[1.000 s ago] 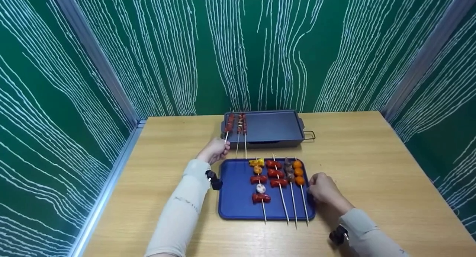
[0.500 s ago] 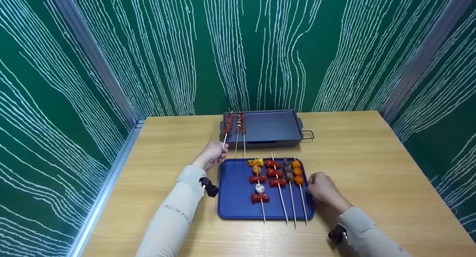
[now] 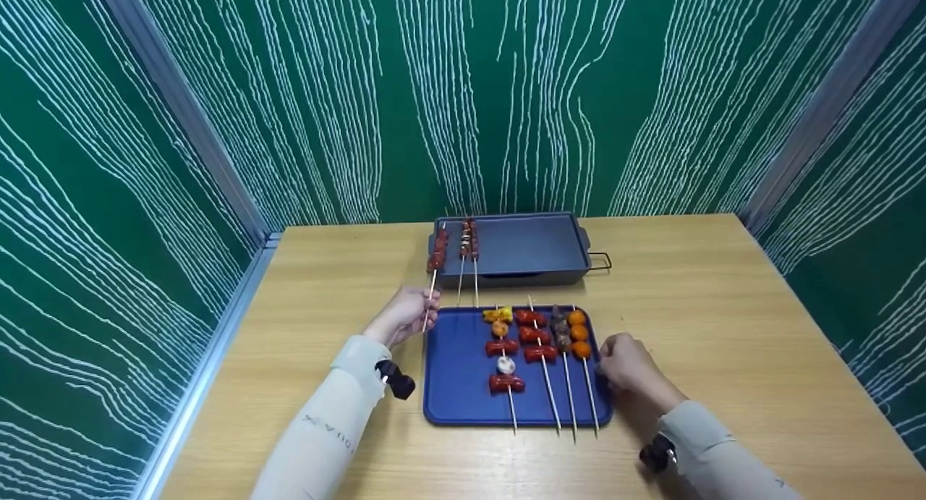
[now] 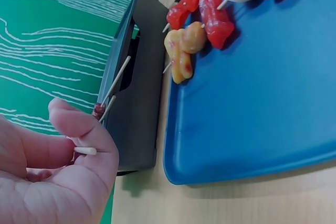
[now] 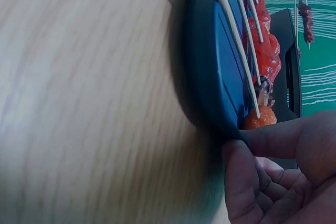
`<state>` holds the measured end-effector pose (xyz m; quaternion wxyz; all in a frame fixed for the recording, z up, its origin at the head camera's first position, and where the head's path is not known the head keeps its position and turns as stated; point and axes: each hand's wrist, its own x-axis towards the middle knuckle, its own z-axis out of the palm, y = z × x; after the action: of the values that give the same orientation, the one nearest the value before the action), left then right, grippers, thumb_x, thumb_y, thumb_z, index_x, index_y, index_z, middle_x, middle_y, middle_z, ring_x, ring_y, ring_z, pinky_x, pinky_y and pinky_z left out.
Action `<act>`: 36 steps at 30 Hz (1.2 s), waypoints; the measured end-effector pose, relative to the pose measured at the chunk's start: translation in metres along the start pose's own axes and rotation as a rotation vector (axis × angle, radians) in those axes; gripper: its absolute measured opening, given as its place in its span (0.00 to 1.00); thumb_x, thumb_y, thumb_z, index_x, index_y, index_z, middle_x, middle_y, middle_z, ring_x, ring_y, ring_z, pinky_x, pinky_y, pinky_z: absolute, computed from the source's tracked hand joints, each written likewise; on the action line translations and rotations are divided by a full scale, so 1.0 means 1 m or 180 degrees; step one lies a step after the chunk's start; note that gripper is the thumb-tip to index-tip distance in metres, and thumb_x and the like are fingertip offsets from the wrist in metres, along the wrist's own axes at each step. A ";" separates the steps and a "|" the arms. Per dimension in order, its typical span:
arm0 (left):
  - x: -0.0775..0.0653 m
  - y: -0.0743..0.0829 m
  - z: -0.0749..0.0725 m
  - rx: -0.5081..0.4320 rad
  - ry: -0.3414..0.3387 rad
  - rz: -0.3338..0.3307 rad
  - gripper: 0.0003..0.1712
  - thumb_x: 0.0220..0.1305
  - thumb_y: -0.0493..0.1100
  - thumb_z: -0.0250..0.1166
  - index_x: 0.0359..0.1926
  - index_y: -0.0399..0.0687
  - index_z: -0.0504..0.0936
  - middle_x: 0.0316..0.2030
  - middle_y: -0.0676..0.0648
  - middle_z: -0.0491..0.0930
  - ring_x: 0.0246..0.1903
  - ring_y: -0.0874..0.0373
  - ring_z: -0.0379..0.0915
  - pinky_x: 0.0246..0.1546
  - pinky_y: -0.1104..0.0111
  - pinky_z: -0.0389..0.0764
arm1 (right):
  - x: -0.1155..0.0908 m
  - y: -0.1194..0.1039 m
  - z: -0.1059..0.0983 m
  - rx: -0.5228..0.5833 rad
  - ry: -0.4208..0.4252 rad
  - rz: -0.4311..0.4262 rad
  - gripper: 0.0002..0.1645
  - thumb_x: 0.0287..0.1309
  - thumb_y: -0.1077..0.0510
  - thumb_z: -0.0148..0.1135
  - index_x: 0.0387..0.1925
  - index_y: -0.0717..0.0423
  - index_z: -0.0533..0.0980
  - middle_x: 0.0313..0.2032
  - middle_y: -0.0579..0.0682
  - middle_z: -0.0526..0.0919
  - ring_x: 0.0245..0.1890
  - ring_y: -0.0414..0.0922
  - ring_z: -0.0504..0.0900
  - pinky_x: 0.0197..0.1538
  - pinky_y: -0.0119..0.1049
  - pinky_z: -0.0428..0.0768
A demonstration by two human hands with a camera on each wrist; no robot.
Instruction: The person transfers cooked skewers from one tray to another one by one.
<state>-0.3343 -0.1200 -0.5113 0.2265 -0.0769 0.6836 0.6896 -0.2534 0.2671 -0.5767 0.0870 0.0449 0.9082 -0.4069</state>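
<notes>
My left hand [image 3: 405, 315] pinches the stick of a meat skewer [image 3: 437, 254] between thumb and fingers. Its dark red pieces point away and overlap the left end of the grey grill pan [image 3: 532, 243] in the head view. In the left wrist view the stick's end [image 4: 85, 151] pokes out between thumb and index finger. My right hand [image 3: 626, 362] pinches the right rim of the blue tray [image 3: 456, 395], as the right wrist view shows at the tray's edge [image 5: 231, 124]. Two thin skewers [image 3: 469, 241] lie on the pan, sticks overhanging its front.
On the tray lie a mixed skewer [image 3: 503, 348] with yellow, red and white pieces, a red sausage skewer [image 3: 537, 335], a dark meat skewer [image 3: 561, 331] and an orange ball skewer [image 3: 579, 333]. A wire handle [image 3: 600, 261] juts from the pan's right side. Green walls surround the wooden table [image 3: 723, 304].
My left hand has drawn back toward me and slightly left, bringing the meat skewer partly off the pan's left end. The right hand has stayed on the tray's rim.
</notes>
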 end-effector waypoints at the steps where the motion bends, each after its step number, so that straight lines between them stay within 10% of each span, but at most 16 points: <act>1: -0.001 -0.001 -0.001 0.0002 -0.0001 -0.0002 0.11 0.80 0.27 0.44 0.47 0.41 0.72 0.32 0.50 0.72 0.24 0.64 0.69 0.22 0.79 0.74 | 0.000 0.000 0.000 0.0008 -0.0010 0.0013 0.11 0.53 0.74 0.58 0.22 0.58 0.71 0.19 0.49 0.75 0.12 0.41 0.74 0.15 0.30 0.75; 12: -0.013 -0.013 -0.006 0.0139 -0.0072 -0.0015 0.20 0.79 0.27 0.52 0.66 0.23 0.71 0.38 0.45 0.78 0.29 0.60 0.78 0.29 0.75 0.88 | 0.000 0.001 0.001 0.0003 -0.0005 -0.0004 0.13 0.55 0.74 0.62 0.23 0.57 0.71 0.19 0.49 0.75 0.11 0.39 0.75 0.14 0.29 0.76; 36: -0.039 -0.039 -0.008 0.0465 -0.0361 0.0055 0.10 0.75 0.25 0.53 0.53 0.23 0.75 0.34 0.42 0.80 0.28 0.55 0.85 0.31 0.70 0.92 | -0.001 -0.002 0.000 0.0082 -0.0030 0.0024 0.12 0.53 0.75 0.59 0.23 0.59 0.71 0.19 0.50 0.75 0.11 0.39 0.75 0.14 0.28 0.76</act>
<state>-0.2853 -0.1377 -0.5313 0.2639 -0.0151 0.7187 0.6431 -0.2530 0.2660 -0.5750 0.0921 0.0475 0.9023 -0.4185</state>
